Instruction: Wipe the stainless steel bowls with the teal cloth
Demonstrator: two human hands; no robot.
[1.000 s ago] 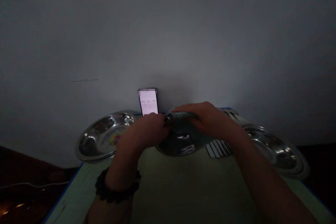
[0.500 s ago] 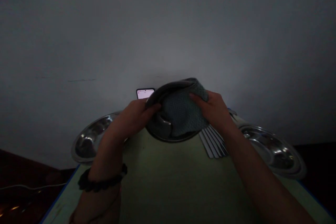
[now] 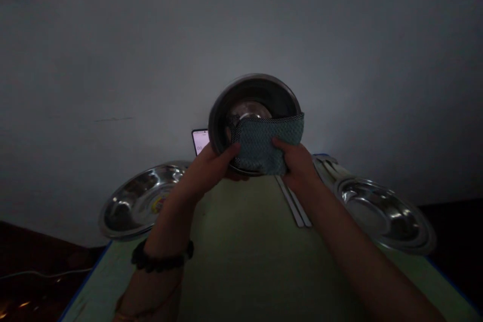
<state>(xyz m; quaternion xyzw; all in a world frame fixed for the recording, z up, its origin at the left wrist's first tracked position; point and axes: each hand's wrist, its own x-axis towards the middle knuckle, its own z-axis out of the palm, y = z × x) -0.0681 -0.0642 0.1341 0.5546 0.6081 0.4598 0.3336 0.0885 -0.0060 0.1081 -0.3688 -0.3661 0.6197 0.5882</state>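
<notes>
A round stainless steel bowl (image 3: pixel 249 90) is held up above the table, tilted so its inside faces me. My left hand (image 3: pixel 213 166) is closed on its lower left rim, thumb at the inside and fingers underneath. A blue-green textured cloth (image 3: pixel 260 143) lies over the lower part of the bowl's inside and over its right rim. My right hand (image 3: pixel 298 161) pinches this cloth at the lower right rim, thumb on top; its other fingers are hidden behind.
A shiny steel basin (image 3: pixel 128 211) stands at the table's left, another steel basin (image 3: pixel 400 216) at the right. White-handled flat utensils (image 3: pixel 296 209) lie near my right wrist, with more cutlery (image 3: pixel 330 166) behind. A lit phone (image 3: pixel 199 141) leans at the wall (image 3: pixel 241 20) behind the green table (image 3: pixel 249 261).
The bowl has been raised and turned so that its inside shows more openly. The cloth has shifted down to the lower part of the bowl, and both hands moved with them.
</notes>
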